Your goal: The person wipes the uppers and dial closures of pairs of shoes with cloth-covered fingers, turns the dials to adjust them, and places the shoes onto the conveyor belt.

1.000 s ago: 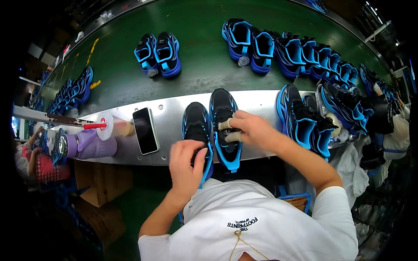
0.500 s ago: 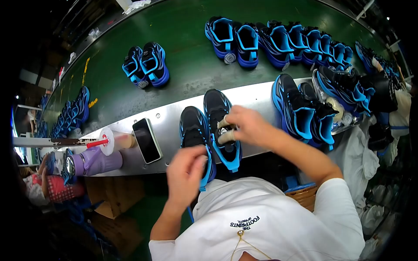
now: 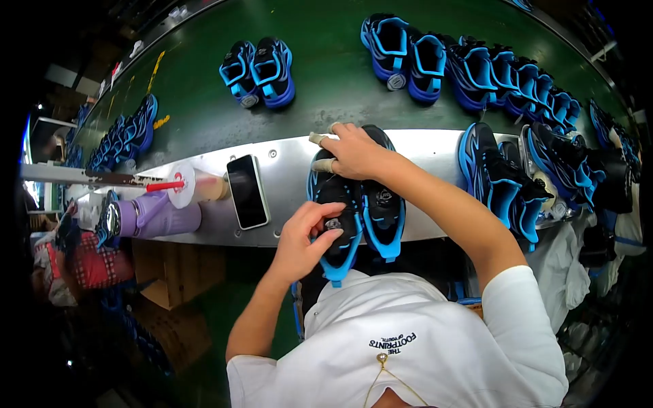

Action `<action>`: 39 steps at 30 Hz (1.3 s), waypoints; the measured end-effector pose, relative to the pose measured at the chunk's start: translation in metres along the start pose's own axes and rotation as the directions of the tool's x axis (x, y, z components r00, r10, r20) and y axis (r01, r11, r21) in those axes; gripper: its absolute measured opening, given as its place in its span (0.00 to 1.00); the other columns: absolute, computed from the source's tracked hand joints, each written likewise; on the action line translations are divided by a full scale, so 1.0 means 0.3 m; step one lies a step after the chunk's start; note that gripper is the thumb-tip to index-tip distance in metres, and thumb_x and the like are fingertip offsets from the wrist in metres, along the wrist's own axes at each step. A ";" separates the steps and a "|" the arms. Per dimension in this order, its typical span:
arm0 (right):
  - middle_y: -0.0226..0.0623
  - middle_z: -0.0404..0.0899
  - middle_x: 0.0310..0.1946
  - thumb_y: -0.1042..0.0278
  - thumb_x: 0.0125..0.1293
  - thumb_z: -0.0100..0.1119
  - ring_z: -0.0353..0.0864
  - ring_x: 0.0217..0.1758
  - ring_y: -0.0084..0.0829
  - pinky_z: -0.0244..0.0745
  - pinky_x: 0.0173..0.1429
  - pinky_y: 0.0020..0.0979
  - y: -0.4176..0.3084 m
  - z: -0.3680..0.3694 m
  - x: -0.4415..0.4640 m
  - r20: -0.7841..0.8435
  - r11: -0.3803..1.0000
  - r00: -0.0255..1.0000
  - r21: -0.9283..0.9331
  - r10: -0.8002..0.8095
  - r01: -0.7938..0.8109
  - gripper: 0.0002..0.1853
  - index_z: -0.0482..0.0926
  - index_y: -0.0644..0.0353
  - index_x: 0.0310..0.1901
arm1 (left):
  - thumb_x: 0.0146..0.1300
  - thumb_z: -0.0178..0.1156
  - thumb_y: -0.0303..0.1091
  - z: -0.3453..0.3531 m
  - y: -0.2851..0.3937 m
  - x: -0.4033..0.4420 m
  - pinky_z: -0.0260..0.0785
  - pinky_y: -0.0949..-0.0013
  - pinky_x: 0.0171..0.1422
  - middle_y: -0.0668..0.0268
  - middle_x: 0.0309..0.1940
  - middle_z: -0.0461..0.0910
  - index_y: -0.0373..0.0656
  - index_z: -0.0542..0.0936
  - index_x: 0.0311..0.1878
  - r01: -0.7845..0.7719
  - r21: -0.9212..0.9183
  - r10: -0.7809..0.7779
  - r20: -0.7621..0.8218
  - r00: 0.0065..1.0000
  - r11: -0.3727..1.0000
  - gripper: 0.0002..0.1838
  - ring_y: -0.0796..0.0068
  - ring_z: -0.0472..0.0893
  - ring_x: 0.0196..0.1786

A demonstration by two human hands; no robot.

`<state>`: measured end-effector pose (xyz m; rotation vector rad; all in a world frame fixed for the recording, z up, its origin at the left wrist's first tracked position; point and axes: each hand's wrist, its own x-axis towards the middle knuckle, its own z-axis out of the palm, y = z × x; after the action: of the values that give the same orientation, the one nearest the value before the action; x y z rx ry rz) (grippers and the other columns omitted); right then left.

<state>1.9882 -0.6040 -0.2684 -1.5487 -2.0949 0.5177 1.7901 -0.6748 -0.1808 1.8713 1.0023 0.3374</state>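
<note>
A pair of black and blue sneakers stands before me, toes pointing away: the left sneaker [image 3: 339, 253] and the right sneaker [image 3: 385, 221]. At the left sneaker's opening, my left hand [image 3: 303, 238] has thumb and forefinger closed on the tongue with its small round label. My right hand [image 3: 354, 153] lies across that same shoe's toe and upper laces, fingers spread, with pale finger covers on several fingertips. It hides most of the toe. The right sneaker has a round mark on its tongue, and my right wrist passes over its front part.
A phone [image 3: 247, 192] lies on the metal ledge [image 3: 286, 151], left of the shoes. Further left are a lidded cup [image 3: 207, 187] with a red straw and a purple tumbler [image 3: 160, 216]. More sneakers [image 3: 500, 180] stand right; others line the green belt [image 3: 326, 75].
My right hand has moved from the right sneaker's tongue to the left sneaker's toe. My left hand has closed on the left tongue. The view has shifted, and surroundings appear further right and higher.
</note>
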 end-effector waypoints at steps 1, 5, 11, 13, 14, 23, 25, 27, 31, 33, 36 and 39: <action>0.54 0.68 0.62 0.33 0.66 0.53 0.68 0.63 0.56 0.64 0.68 0.52 0.000 0.023 0.031 0.164 1.000 0.986 -0.023 0.017 -0.014 0.37 0.69 0.48 0.70 | 0.54 0.69 0.27 -0.003 0.002 -0.005 0.66 0.72 0.44 0.66 0.38 0.73 0.40 0.79 0.53 -0.063 0.048 0.064 -0.025 0.998 0.997 0.22 0.73 0.71 0.38; 0.55 0.60 0.69 0.35 0.67 0.52 0.62 0.69 0.58 0.61 0.72 0.49 -0.006 0.070 0.095 0.345 0.997 0.938 0.072 -0.008 -0.018 0.37 0.64 0.42 0.74 | 0.56 0.65 0.24 0.021 0.004 -0.015 0.67 0.72 0.45 0.65 0.41 0.76 0.41 0.79 0.57 -0.064 0.181 0.092 -0.151 0.984 0.982 0.23 0.74 0.72 0.39; 0.53 0.60 0.68 0.42 0.69 0.53 0.63 0.65 0.60 0.60 0.72 0.50 -0.020 0.067 0.098 0.363 0.999 0.931 0.030 -0.025 0.016 0.34 0.61 0.40 0.74 | 0.55 0.67 0.26 0.007 -0.002 -0.002 0.67 0.72 0.46 0.65 0.39 0.75 0.40 0.78 0.57 -0.262 0.156 0.268 -0.021 0.963 0.952 0.23 0.73 0.71 0.40; 0.53 0.60 0.68 0.41 0.68 0.54 0.63 0.65 0.60 0.60 0.72 0.50 -0.010 0.081 0.109 0.346 1.000 0.938 0.012 -0.027 0.024 0.35 0.61 0.40 0.74 | 0.56 0.64 0.24 0.027 0.009 -0.006 0.68 0.71 0.49 0.64 0.45 0.78 0.41 0.78 0.58 -0.067 0.149 0.081 -0.092 0.992 0.987 0.23 0.71 0.73 0.44; 0.53 0.60 0.68 0.41 0.68 0.54 0.63 0.65 0.60 0.60 0.72 0.50 -0.008 0.093 0.104 0.341 1.000 0.940 0.009 -0.024 0.022 0.35 0.61 0.39 0.74 | 0.57 0.63 0.23 0.033 0.013 -0.015 0.69 0.71 0.51 0.63 0.48 0.80 0.41 0.78 0.59 0.037 0.138 -0.020 -0.119 0.993 0.990 0.24 0.70 0.74 0.46; 0.55 0.56 0.72 0.38 0.67 0.56 0.55 0.73 0.62 0.55 0.75 0.51 0.008 0.096 0.096 0.308 0.999 0.951 0.042 -0.015 0.003 0.35 0.64 0.38 0.73 | 0.57 0.65 0.25 0.056 -0.005 -0.025 0.68 0.69 0.53 0.63 0.44 0.78 0.41 0.78 0.61 0.039 0.202 0.008 -0.227 0.974 0.979 0.26 0.69 0.75 0.46; 0.55 0.56 0.72 0.38 0.66 0.56 0.55 0.73 0.62 0.55 0.75 0.51 0.008 0.093 0.094 0.306 0.998 0.952 0.057 -0.022 0.004 0.35 0.65 0.38 0.72 | 0.57 0.65 0.26 0.036 -0.028 -0.015 0.69 0.70 0.54 0.63 0.45 0.78 0.41 0.77 0.62 -0.017 0.034 0.019 -0.060 0.998 0.999 0.27 0.70 0.75 0.46; 0.55 0.56 0.72 0.38 0.66 0.57 0.55 0.72 0.62 0.55 0.75 0.52 0.012 0.095 0.093 0.304 0.998 0.952 0.058 -0.030 0.013 0.35 0.65 0.38 0.72 | 0.57 0.65 0.26 0.007 -0.060 0.003 0.68 0.69 0.59 0.63 0.46 0.80 0.42 0.76 0.64 -0.089 -0.106 0.098 0.079 0.992 0.990 0.28 0.68 0.76 0.51; 0.55 0.57 0.71 0.39 0.66 0.58 0.55 0.73 0.62 0.56 0.75 0.52 0.031 0.118 0.100 0.270 0.997 0.961 0.058 -0.058 0.044 0.34 0.66 0.38 0.72 | 0.54 0.70 0.31 0.010 -0.030 -0.010 0.66 0.65 0.62 0.62 0.51 0.77 0.42 0.76 0.62 -0.198 0.185 0.210 -0.049 0.976 0.963 0.30 0.64 0.73 0.57; 0.55 0.57 0.71 0.40 0.66 0.58 0.55 0.73 0.61 0.56 0.75 0.52 0.036 0.124 0.093 0.259 0.997 0.964 0.072 -0.059 0.042 0.34 0.66 0.38 0.72 | 0.52 0.72 0.32 0.047 -0.014 -0.026 0.66 0.65 0.60 0.61 0.51 0.76 0.42 0.76 0.61 -0.048 0.212 0.081 -0.153 0.985 0.976 0.31 0.64 0.73 0.57; 0.54 0.57 0.71 0.40 0.65 0.59 0.55 0.73 0.61 0.56 0.75 0.52 0.033 0.111 0.095 0.268 0.996 0.961 0.082 -0.068 0.048 0.34 0.66 0.39 0.72 | 0.54 0.70 0.30 0.093 -0.021 -0.024 0.67 0.68 0.57 0.61 0.46 0.76 0.39 0.76 0.61 0.005 0.096 0.014 -0.194 0.981 0.995 0.29 0.66 0.74 0.54; 0.53 0.58 0.71 0.41 0.65 0.59 0.55 0.73 0.60 0.56 0.75 0.52 0.033 0.107 0.090 0.269 0.995 0.960 0.084 -0.077 0.056 0.35 0.66 0.40 0.71 | 0.57 0.66 0.26 0.043 -0.088 0.019 0.67 0.71 0.57 0.61 0.46 0.80 0.39 0.77 0.62 -0.087 -0.235 0.096 0.025 0.995 0.968 0.27 0.69 0.75 0.52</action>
<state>1.9706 -0.5760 -0.2958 -1.4256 -2.2916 0.8164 1.7883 -0.6727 -0.2105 1.7065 0.8161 0.4545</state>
